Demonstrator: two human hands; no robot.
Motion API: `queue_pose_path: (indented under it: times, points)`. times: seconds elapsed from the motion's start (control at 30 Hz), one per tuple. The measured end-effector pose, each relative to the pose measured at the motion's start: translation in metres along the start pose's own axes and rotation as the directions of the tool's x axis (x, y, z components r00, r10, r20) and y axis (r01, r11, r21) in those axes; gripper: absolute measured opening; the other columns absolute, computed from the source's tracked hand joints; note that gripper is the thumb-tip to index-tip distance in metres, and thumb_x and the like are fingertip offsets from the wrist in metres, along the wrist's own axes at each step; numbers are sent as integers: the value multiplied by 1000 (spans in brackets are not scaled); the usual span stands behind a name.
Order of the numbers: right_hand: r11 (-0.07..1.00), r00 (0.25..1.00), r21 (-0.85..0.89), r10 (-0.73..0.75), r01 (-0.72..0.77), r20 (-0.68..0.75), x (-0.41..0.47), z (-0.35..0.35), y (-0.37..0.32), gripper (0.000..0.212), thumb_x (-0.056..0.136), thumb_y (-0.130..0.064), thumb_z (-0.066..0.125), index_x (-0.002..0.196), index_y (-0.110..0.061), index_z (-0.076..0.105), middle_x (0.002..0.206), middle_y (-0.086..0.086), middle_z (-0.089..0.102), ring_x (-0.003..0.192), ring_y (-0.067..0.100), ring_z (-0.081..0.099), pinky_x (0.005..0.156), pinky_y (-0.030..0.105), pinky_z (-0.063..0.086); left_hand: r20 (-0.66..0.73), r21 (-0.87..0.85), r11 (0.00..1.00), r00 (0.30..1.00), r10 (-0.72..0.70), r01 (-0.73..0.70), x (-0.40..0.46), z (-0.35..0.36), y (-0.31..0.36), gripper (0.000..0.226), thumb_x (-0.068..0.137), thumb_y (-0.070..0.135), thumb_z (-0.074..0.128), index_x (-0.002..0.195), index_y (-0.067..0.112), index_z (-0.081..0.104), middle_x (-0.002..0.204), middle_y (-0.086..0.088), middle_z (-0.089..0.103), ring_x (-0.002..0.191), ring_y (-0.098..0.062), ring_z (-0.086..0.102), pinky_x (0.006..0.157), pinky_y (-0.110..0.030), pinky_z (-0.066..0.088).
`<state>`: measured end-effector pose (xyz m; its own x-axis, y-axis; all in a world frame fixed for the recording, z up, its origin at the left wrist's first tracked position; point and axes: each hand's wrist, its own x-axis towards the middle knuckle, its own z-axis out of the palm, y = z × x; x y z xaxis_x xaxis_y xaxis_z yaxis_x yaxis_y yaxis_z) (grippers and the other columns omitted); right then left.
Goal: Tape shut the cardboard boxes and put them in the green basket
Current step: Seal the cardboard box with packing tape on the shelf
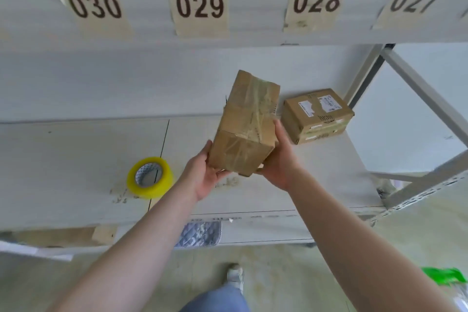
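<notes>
While both arms reach over the shelf (76, 159), a taped cardboard box (244, 124) is held tilted in the air above its middle. Left hand (205, 175) cups the near lower corner, fingers curled under. Right hand (279, 162) grips the right side, thumb up along it. Second box (317, 115) lies flat near the shelf's back right corner. Yellow tape roll (150, 177) lies toward the front edge, left of the hands. Green basket (445, 276): only a scrap shows, on the floor at lower right.
</notes>
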<state>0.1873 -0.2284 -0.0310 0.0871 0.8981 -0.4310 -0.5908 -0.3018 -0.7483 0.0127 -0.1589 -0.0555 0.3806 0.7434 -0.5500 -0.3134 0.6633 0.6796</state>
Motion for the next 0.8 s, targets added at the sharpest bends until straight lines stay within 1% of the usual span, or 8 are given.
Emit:
queue_pose_path:
  times: [0.1,0.2,0.27,0.33,0.47,0.63,0.73,0.8]
  points:
    - [994,996,98,-58,52,62,-11,4,21,70,85,-74,42,136,-28,56,136,6,60,124,29,57,104,57,41,-63,271,955,988,142,-120,-28,-3,-8,24,102,21,50,123,11,55,118,-12,68,96,-23,69,80,-39,57]
    - [998,995,8,-54,55,-81,-16,6,34,59,86,-62,57,136,-31,54,136,4,59,125,26,55,97,47,50,-90,492,830,932,350,-264,-43,-14,2,19,98,14,54,115,15,62,113,-6,69,104,-24,65,86,-34,55]
    - [988,980,-114,-125,108,-157,-18,15,44,67,79,-58,69,138,-36,48,136,-2,56,121,20,55,84,35,56,-67,458,871,970,235,-180,-54,-18,17,45,95,55,50,106,16,70,105,-5,74,99,-21,69,78,-32,55]
    - [935,950,-297,-256,196,-181,-19,30,54,84,68,-54,79,141,-38,42,140,-2,45,122,18,53,92,37,53,-36,410,912,998,42,-24,-56,-27,29,93,63,88,50,119,16,67,112,-6,73,103,-21,70,89,-39,54]
    - [844,900,-414,-420,340,-116,-10,70,61,90,68,-32,88,141,-39,36,132,-8,48,114,9,56,84,31,56,-84,391,920,994,67,-29,-53,-70,49,88,63,73,61,125,11,63,107,-8,74,96,-25,71,82,-38,56]
    - [952,995,-292,-103,93,-17,27,136,87,61,79,-30,79,132,-17,51,118,0,67,104,18,67,82,32,58,56,344,939,998,-7,-12,-47,-158,81,78,77,75,41,131,22,60,125,-6,67,117,-23,63,99,-43,48]
    - [962,997,-262,-76,69,-18,63,193,128,47,84,-25,75,125,-14,56,116,5,69,102,21,68,84,35,58,-63,420,907,995,77,-43,-38,-225,117,64,89,65,44,131,20,61,109,1,73,103,-19,68,88,-39,52]
    - [947,993,-314,-95,68,-71,88,237,160,49,84,-25,76,127,-15,55,118,5,68,104,21,66,90,38,56,-150,480,875,978,143,-55,-31,-274,150,55,96,55,45,136,19,56,118,2,68,110,-17,62,92,-37,50]
